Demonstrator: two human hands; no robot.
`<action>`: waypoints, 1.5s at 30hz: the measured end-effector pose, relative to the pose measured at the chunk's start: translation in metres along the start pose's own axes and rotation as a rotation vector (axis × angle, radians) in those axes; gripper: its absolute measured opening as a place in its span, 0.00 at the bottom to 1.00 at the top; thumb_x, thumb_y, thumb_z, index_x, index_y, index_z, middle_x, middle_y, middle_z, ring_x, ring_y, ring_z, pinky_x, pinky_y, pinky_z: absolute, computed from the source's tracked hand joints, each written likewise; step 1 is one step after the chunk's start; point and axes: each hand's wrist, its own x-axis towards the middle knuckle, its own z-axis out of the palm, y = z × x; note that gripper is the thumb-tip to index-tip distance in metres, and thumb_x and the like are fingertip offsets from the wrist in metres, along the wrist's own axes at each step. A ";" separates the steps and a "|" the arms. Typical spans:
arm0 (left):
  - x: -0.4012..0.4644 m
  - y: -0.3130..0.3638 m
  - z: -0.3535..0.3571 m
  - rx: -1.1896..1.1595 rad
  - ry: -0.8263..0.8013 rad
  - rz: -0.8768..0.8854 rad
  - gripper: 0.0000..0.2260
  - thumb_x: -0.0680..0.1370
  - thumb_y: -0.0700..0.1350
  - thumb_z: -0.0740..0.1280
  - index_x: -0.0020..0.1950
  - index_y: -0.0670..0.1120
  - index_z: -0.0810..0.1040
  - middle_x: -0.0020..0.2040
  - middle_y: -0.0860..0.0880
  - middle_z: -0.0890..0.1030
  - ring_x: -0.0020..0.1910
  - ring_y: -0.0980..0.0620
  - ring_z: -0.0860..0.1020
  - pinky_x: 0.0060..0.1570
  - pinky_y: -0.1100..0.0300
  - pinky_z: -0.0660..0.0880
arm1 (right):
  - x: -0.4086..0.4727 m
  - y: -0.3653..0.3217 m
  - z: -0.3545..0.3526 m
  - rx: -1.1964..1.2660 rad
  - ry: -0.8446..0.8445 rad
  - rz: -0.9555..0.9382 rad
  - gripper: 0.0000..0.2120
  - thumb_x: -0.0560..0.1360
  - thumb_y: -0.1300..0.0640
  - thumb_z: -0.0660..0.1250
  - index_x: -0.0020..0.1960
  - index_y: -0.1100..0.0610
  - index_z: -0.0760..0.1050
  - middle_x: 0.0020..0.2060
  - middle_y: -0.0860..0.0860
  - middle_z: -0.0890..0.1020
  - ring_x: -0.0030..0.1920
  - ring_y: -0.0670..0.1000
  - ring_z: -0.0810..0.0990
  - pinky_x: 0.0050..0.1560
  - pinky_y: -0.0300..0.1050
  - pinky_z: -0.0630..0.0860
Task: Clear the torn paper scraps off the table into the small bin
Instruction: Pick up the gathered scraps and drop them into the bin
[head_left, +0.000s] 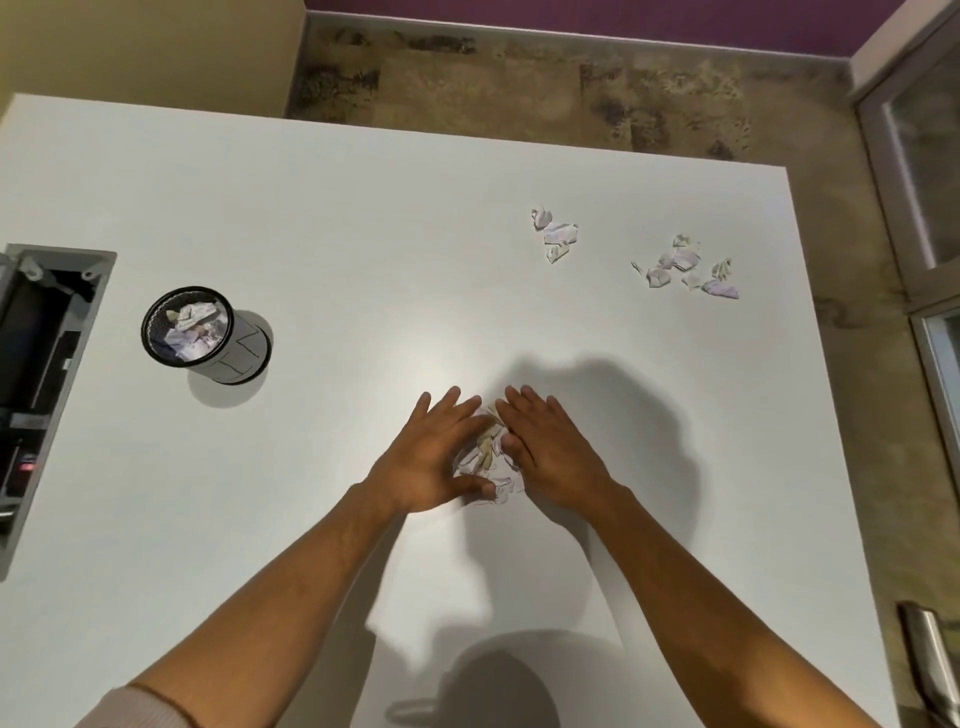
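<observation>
A heap of torn paper scraps (488, 452) lies on the white table (363, 234), pressed between my two hands. My left hand (434, 457) touches the heap from the left with straight fingers, thumb under its near edge. My right hand (550, 447) lies flat against it from the right. Two more scrap groups sit farther off: a small cluster (556, 234) and a wider scatter (685, 267) toward the right edge. The small black mesh bin (192, 332) stands at the left, partly filled with scraps.
A grey recessed cable box (47, 374) is set into the table's left edge, just beyond the bin. The table's far edge and right edge drop to a mottled floor. A metal handle (930, 670) shows at the lower right.
</observation>
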 end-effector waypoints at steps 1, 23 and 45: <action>-0.006 0.002 0.001 0.002 -0.001 -0.011 0.45 0.66 0.75 0.64 0.76 0.50 0.64 0.78 0.46 0.61 0.78 0.40 0.54 0.74 0.38 0.52 | -0.005 -0.003 -0.001 0.015 0.005 0.029 0.26 0.83 0.43 0.47 0.78 0.50 0.53 0.78 0.46 0.52 0.78 0.46 0.45 0.77 0.53 0.48; -0.032 0.052 0.016 0.018 0.184 -0.141 0.10 0.79 0.46 0.63 0.57 0.48 0.81 0.62 0.52 0.77 0.62 0.44 0.70 0.57 0.62 0.69 | -0.037 -0.062 0.029 -0.007 0.150 0.319 0.21 0.79 0.54 0.63 0.72 0.50 0.67 0.65 0.49 0.73 0.61 0.52 0.70 0.50 0.40 0.73; -0.055 0.066 -0.049 -0.887 0.514 -0.765 0.05 0.74 0.32 0.71 0.47 0.38 0.84 0.43 0.46 0.83 0.28 0.67 0.79 0.28 0.76 0.70 | -0.054 -0.079 -0.010 1.189 0.541 0.610 0.07 0.70 0.64 0.74 0.48 0.59 0.84 0.39 0.51 0.86 0.37 0.43 0.83 0.41 0.35 0.76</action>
